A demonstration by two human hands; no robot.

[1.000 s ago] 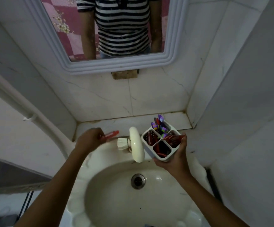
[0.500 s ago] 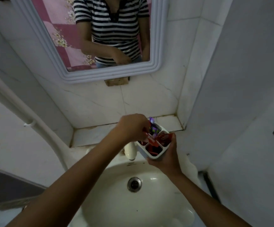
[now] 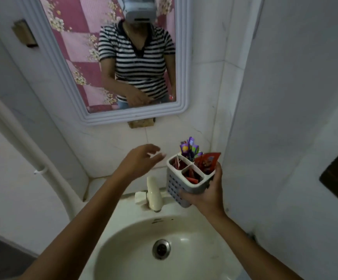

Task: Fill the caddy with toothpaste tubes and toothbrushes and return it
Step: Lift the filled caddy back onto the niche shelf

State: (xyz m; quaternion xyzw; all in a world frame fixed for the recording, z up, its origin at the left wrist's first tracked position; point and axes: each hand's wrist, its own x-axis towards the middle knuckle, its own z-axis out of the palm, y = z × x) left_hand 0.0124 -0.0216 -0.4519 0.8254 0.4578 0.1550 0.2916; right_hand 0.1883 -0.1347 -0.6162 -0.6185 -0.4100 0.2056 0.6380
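Note:
A white perforated caddy (image 3: pixel 176 185) with several compartments is held up over the right side of the sink by my right hand (image 3: pixel 208 196), which grips its lower right side. Purple-packed toothbrushes (image 3: pixel 190 148) stick out of its far compartment. Red toothpaste tubes (image 3: pixel 207 161) stand in the right compartment, and more red tubes (image 3: pixel 191 176) lie in the near and left ones. My left hand (image 3: pixel 142 160) hovers just left of the caddy, fingers spread, holding nothing.
Below the caddy stands a cream tap (image 3: pixel 154 196) at the back of the white sink (image 3: pixel 123 249), with the drain (image 3: pixel 161 249) in the middle. A tiled ledge (image 3: pixel 97 183) runs behind the tap. A framed mirror (image 3: pixel 181 77) hangs above. The right wall (image 3: pixel 285 138) is close.
My left hand carried a red tube to the caddy, let it go inside and has drawn back empty. My right hand has lifted the caddy higher.

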